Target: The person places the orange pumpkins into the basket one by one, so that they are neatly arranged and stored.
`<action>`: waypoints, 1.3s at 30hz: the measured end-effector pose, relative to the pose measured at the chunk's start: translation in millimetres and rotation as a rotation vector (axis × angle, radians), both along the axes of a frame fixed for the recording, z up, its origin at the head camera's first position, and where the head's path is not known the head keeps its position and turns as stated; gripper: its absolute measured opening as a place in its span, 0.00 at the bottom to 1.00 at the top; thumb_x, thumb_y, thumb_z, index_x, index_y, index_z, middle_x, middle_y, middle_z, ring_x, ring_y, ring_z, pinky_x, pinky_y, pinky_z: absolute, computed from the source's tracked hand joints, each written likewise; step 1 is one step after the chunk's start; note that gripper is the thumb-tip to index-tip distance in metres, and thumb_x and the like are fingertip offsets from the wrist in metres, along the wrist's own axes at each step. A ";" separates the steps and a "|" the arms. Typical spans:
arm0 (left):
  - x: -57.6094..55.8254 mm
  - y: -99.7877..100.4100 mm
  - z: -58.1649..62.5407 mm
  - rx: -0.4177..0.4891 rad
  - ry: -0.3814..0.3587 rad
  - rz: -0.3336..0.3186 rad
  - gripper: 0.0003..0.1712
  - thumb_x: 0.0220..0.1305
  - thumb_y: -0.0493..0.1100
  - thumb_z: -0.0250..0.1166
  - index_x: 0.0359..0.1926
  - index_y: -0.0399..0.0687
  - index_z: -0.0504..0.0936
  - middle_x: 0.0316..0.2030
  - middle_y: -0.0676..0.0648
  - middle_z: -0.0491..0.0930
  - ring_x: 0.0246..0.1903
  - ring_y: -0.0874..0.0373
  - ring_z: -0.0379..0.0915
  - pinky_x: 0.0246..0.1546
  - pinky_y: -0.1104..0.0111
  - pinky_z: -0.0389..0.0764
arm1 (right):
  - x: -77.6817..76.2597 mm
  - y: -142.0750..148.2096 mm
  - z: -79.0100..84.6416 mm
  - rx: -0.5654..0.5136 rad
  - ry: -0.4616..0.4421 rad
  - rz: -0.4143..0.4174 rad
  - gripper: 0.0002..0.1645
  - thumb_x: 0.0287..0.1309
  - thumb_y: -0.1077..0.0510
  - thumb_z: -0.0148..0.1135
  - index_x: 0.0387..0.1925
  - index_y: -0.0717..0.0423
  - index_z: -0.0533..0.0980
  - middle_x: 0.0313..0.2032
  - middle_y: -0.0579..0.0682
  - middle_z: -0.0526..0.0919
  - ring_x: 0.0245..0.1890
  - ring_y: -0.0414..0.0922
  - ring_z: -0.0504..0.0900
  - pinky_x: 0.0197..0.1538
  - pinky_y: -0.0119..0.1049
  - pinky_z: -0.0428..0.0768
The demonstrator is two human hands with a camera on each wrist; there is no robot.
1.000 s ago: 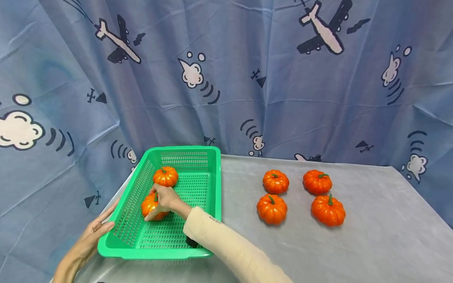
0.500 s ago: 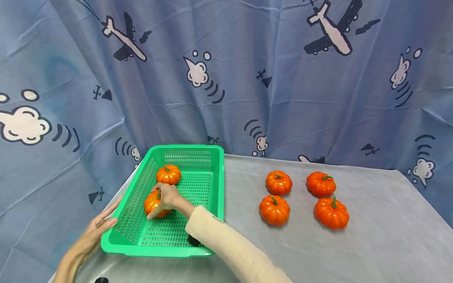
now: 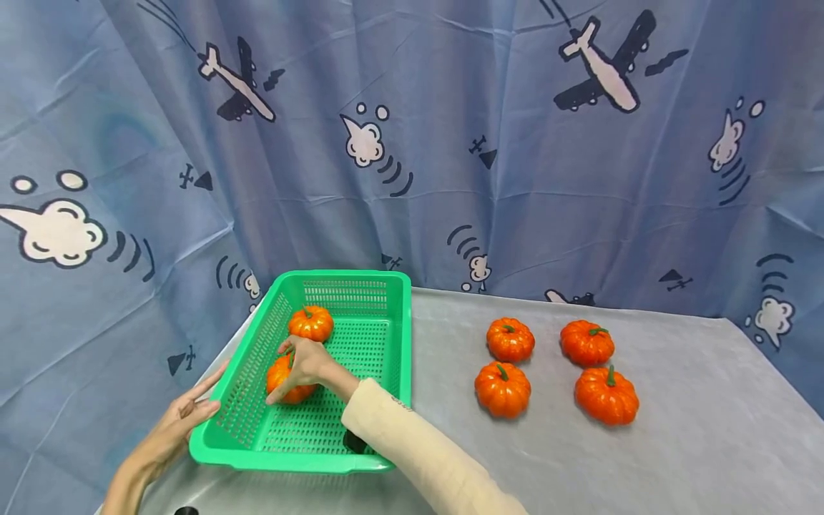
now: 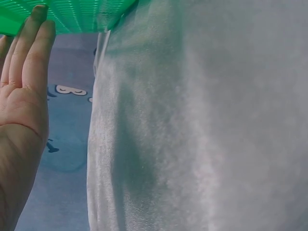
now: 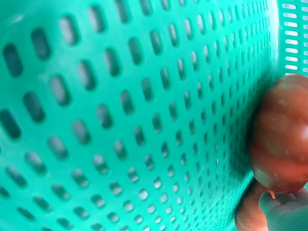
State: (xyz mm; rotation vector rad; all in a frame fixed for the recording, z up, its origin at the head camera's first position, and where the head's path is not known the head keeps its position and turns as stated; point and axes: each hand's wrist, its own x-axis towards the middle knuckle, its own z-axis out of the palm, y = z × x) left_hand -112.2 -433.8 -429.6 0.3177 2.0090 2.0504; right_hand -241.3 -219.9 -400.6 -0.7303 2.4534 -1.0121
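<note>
**Creased blue fabric curtain (image 3: 438, 164) behind a flat, pale grey table (image 3: 708, 400)**

Black-and-white cartoon aeroplanes (image 3: 605, 75) and dark-outlined white clouds (image 3: 63, 232) pattern the curtain. Soft light puts a faint sheen on the table, whose blurred covering (image 4: 240, 120) is perhaps thin plastic.

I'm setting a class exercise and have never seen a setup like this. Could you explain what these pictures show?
There is no machine at work here: a person works bare-handed. The wide view comes from a camera worn on the head; the two close views come from cameras on each wrist. On the grey surface stands a green basket with two orange pumpkins inside; to its right sit four more pumpkins. The right hand grips the nearer pumpkin in the basket, while the left hand touches the basket's left side.
</note>
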 end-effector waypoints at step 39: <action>-0.1 2.7 -1.5 -0.021 -0.013 0.014 0.33 0.76 0.38 0.37 0.73 0.78 0.49 0.57 0.67 0.72 0.51 0.59 0.77 0.48 0.60 0.82 | 7.8 36.4 76.4 -0.781 -0.183 -0.145 0.20 0.47 0.65 0.75 0.45 0.59 0.84 0.43 0.50 0.86 0.45 0.39 0.84 0.44 0.24 0.81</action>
